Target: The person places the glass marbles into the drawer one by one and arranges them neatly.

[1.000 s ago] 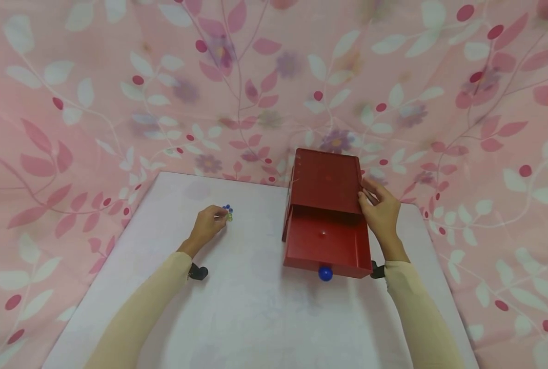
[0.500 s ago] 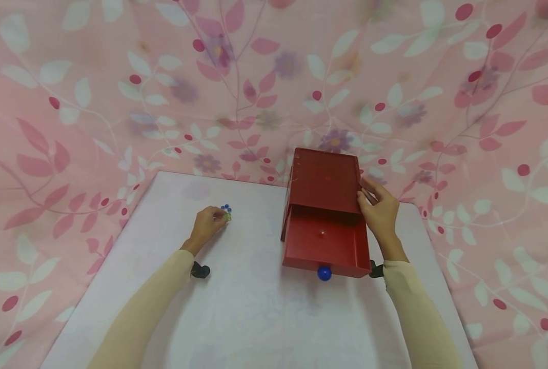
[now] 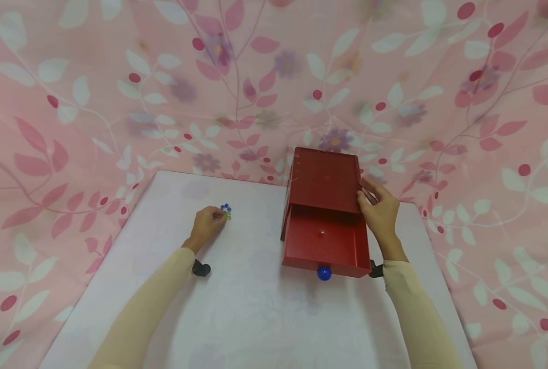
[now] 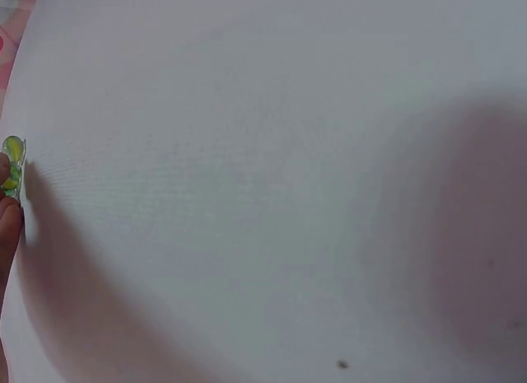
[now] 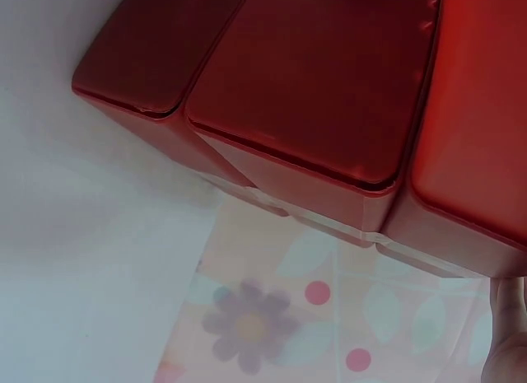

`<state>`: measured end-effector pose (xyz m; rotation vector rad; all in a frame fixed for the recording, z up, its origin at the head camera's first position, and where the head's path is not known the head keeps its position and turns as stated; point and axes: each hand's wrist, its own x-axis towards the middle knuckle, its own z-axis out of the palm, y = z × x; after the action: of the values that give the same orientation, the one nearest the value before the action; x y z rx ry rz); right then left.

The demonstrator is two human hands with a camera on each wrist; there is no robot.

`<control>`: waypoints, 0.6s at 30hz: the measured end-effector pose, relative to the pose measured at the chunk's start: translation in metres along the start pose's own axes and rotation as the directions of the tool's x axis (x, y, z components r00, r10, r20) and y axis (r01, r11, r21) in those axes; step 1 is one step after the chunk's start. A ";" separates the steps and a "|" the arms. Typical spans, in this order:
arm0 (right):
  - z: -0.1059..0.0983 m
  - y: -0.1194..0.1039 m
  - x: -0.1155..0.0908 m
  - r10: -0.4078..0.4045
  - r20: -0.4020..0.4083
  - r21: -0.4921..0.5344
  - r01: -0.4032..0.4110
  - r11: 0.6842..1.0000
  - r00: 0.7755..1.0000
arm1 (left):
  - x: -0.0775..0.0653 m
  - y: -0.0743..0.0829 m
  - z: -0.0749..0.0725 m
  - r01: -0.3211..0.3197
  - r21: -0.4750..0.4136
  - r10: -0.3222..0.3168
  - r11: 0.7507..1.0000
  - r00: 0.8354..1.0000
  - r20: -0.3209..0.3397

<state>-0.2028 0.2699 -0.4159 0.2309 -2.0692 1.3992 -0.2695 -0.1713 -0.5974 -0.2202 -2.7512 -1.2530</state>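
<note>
My left hand [image 3: 206,225] reaches to a small ring of glass marbles on the table. Its fingertips pinch at a yellow-green marble [image 4: 11,148], partly hidden by the fingers in the left wrist view. Blue marbles [image 3: 226,206] lie just beyond the fingertips. On the right stands a red drawer cabinet [image 3: 326,179]. Its red drawer [image 3: 324,246] is pulled out, with a blue round knob [image 3: 324,273] on the front. My right hand [image 3: 381,212] grips the cabinet's right side near the top; part of that hand shows at the right wrist view's lower right corner.
A white cloth covers the table [image 3: 250,297]. Pink floral fabric [image 3: 237,92] hangs behind it and at both sides. Dark wrist mounts sit below both hands. The right wrist view shows several red cabinet sections [image 5: 305,86] side by side.
The left fingertips shift slightly at the yellow-green marbles, and the hand draws back a little. The right hand, cabinet and drawer stay in place.
</note>
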 end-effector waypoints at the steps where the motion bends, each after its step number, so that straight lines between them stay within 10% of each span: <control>1: 0.000 0.000 0.000 0.001 0.000 0.001 -0.001 1.000 1.000 | 0.000 0.001 0.000 0.007 0.004 -0.007 1.000 1.000 0.002; 18: -0.001 0.000 -0.001 -0.015 0.003 0.005 0.015 1.000 1.000 | 0.006 0.006 0.001 0.071 0.062 -0.073 0.996 0.997 0.028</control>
<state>-0.2020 0.2706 -0.4162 0.2494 -2.0627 1.3957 -0.2743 -0.1661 -0.5927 -0.1370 -2.8417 -1.1889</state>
